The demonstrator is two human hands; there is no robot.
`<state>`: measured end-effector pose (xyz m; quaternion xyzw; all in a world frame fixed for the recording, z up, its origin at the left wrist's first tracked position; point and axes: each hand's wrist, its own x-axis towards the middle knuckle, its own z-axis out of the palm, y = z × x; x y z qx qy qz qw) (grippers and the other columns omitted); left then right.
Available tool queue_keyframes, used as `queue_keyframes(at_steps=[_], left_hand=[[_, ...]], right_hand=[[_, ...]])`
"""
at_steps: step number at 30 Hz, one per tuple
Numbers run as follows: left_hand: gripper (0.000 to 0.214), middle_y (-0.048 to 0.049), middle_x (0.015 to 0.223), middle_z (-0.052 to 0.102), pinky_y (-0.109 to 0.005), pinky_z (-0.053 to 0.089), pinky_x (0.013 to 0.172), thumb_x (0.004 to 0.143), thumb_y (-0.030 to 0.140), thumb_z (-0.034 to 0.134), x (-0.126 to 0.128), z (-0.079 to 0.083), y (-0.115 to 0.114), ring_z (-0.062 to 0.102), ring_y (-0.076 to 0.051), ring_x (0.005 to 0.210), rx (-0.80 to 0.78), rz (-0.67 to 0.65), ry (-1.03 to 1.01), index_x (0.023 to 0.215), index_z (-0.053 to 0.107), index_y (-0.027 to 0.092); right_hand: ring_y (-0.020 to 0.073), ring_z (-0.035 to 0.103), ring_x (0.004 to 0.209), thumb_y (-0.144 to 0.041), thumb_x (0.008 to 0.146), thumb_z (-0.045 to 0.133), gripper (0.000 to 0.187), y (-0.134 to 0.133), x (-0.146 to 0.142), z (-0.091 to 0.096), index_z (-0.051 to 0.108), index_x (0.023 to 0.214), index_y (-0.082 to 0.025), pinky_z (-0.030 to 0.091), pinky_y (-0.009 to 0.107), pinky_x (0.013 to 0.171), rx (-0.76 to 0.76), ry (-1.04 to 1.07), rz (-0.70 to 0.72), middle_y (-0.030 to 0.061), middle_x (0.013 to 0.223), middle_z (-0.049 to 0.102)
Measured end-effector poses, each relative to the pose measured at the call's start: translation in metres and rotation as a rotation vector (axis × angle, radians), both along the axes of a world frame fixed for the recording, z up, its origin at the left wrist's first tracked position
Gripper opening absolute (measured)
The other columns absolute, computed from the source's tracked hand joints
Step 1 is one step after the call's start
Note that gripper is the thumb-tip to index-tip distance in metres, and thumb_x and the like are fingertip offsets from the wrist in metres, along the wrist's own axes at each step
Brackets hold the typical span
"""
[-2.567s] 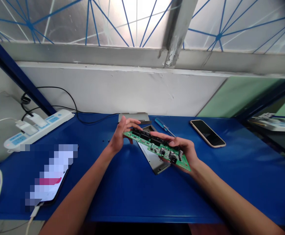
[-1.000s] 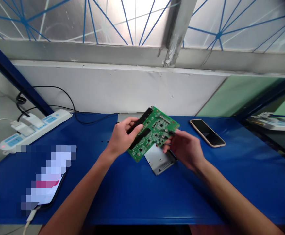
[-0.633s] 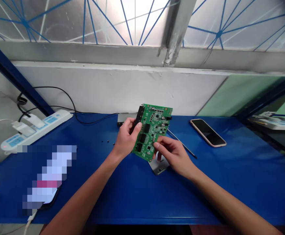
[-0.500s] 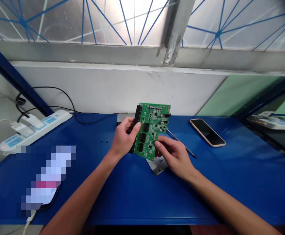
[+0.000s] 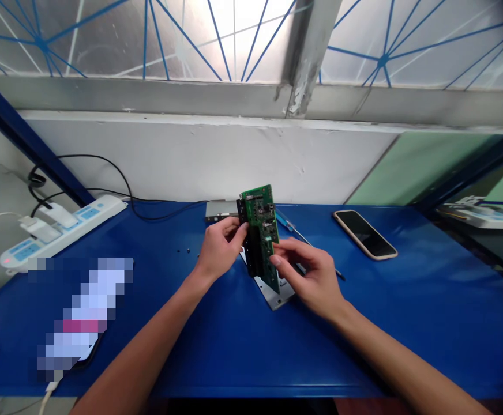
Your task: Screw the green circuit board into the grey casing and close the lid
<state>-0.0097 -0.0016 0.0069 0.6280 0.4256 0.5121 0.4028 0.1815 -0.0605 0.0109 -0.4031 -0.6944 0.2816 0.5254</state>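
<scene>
We see the green circuit board (image 5: 259,230) standing upright above the metal plate (image 5: 273,298), separate from it, gripped at its edge by the curled left hand (image 5: 219,248), with the half-open right hand (image 5: 307,271) just beside it.

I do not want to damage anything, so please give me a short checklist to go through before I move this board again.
1. Left hand grips the green circuit board firmly: ok.
2. Right hand is at the board's edge: ok.
3. Board is clear of the metal plate beneath it: cannot tell.
4. Screwdriver lies on the blue table, in neither hand: ok.
5. Small dark screws lie on the table, away from both hands: ok.
</scene>
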Motion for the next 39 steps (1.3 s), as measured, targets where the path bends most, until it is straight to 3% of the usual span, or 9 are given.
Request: queue_keyframes(at_steps=[18, 22, 27, 33, 39], left_hand=[[0.023, -0.0029, 0.067, 0.066, -0.026, 0.050, 0.053, 0.093, 0.034, 0.062, 0.001, 0.000, -0.001, 0.060, -0.014, 0.054, -0.052, -0.040, -0.029, 0.081, 0.066, 0.015], [0.024, 0.0001, 0.059, 0.061, -0.025, 0.047, 0.051, 0.092, 0.036, 0.066, -0.003, 0.002, 0.000, 0.057, -0.012, 0.049, -0.058, -0.033, -0.011, 0.078, 0.063, 0.016], [0.033, 0.0010, 0.058, 0.059, -0.024, 0.045, 0.045, 0.090, 0.043, 0.069, -0.012, 0.010, 0.001, 0.055, -0.011, 0.045, -0.140, -0.131, -0.168, 0.073, 0.059, 0.017], [0.036, -0.0036, 0.060, 0.067, -0.023, 0.046, 0.041, 0.088, 0.048, 0.071, -0.016, 0.016, -0.002, 0.059, -0.012, 0.045, -0.247, -0.342, -0.300, 0.073, 0.060, 0.017], [0.034, -0.0036, 0.059, 0.069, -0.022, 0.046, 0.040, 0.087, 0.047, 0.073, -0.012, 0.016, -0.007, 0.059, -0.012, 0.043, -0.272, -0.436, -0.354, 0.074, 0.061, 0.017]], right_hand=[[0.0120, 0.062, 0.062, -0.024, 0.089, 0.074, 0.020, -0.002, -0.003, 0.005, 0.073, 0.109, -0.021, 0.053, 0.026, 0.060, -0.050, 0.048, 0.086, 0.0000, 0.077, 0.070], [0.0119, 0.059, 0.056, -0.034, 0.091, 0.072, 0.015, 0.001, 0.000, 0.008, 0.073, 0.095, -0.020, 0.049, 0.025, 0.055, -0.180, 0.137, 0.009, -0.0009, 0.068, 0.067], [0.0109, 0.051, 0.050, -0.047, 0.089, 0.072, 0.035, 0.013, 0.009, 0.008, 0.062, 0.070, -0.019, 0.044, 0.025, 0.052, -0.409, 0.289, -0.010, -0.0030, 0.056, 0.057], [0.0127, 0.056, 0.055, -0.050, 0.078, 0.082, 0.037, 0.019, 0.008, 0.008, 0.067, 0.077, -0.017, 0.046, 0.025, 0.054, -0.813, 0.479, 0.106, 0.0007, 0.065, 0.066], [0.0074, 0.051, 0.049, -0.053, 0.077, 0.080, 0.041, 0.017, 0.004, 0.008, 0.068, 0.076, -0.015, 0.037, 0.018, 0.045, -0.966, 0.342, 0.237, 0.0010, 0.066, 0.067]])
